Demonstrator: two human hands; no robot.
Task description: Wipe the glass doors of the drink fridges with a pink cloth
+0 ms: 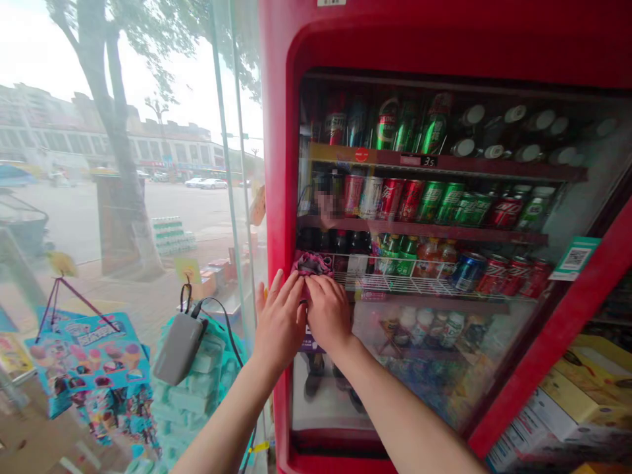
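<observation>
A bunched purple-pink cloth [313, 263] is against the glass door of a red drinks fridge [278, 164], near the door's left edge. My right hand [326, 313] is on the cloth, its fingers bent over the lower part; the fingertips are partly hidden. Close beside it, my left hand [284, 319] has its fingers stretched and spread toward the red frame, the inner fingertips at the cloth. Behind the glass, shelves hold cans [409, 201] and bottles in rows.
At left, a glass pane separates me from a street with a tree [121, 151]. A grey power bank [180, 347] with a black cable hangs near blue snack packaging [106, 352]. Cartons [577, 388] are stacked at lower right. A QR-code sticker [576, 259] is on the door's right side.
</observation>
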